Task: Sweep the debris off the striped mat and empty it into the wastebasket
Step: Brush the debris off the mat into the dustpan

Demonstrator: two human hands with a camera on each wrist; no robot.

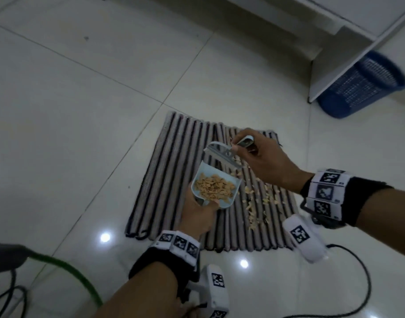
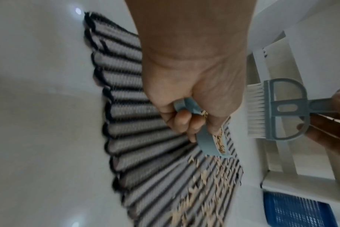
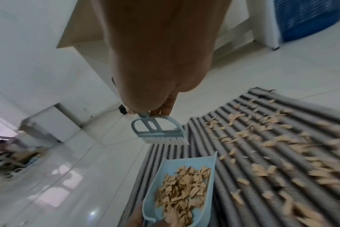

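A grey mat with dark stripes [image 1: 174, 180] [image 2: 138, 138] [image 3: 281, 138] lies on the tiled floor. My left hand [image 1: 198, 213] [image 2: 186, 110] grips the handle of a small light-blue dustpan [image 1: 216, 180] [image 2: 208, 142] [image 3: 194, 165], lifted above the mat and filled with tan scraps [image 1: 214, 187] [image 3: 184, 193]. My right hand [image 1: 258, 157] [image 3: 157, 106] holds a light-blue hand brush [image 1: 224, 154] [image 2: 278, 109] [image 3: 159, 132] by its handle, raised just beyond the pan's open edge. More tan debris [image 1: 261, 200] [image 2: 210, 192] [image 3: 278, 147] is scattered over the mat's right half. A blue mesh wastebasket [image 1: 362, 86] [image 2: 293, 210] [image 3: 309, 16] stands at the far right.
A white furniture panel [image 1: 348, 58] stands beside the wastebasket, partly in front of it. A black cable [image 1: 362, 278] and a green hose [image 1: 77, 276] lie on the floor near me. Glossy white tiles [image 1: 82, 111] surround the mat.
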